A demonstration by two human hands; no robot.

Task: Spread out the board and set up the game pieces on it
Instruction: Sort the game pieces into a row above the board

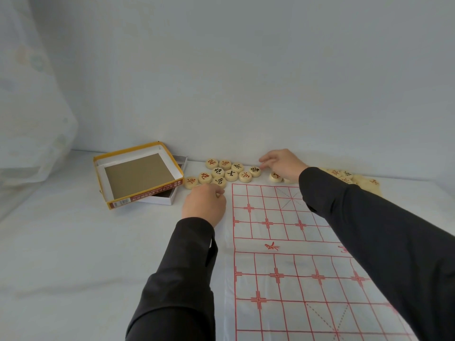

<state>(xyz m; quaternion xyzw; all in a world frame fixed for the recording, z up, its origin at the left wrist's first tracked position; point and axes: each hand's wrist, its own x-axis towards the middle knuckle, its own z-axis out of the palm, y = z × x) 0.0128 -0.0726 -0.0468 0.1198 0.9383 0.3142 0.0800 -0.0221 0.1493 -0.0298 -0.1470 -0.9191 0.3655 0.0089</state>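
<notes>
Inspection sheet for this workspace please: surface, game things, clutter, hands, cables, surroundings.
Surface: white cloth-covered surface, lightly wrinkled.
Job's things: board spread out, no pieces on its visible grid; pieces clustered beyond its far edge; second pile behind the right sleeve.
Clutter: open box, empty, lying on its other half, left of the pieces.
Hands: left hand curled beside the nearest pieces, grip unclear; right hand reaches over the far edge, fingertips at a piece.
Cables: nothing seen.
Surroundings: plain wall; curtain at left.
</notes>
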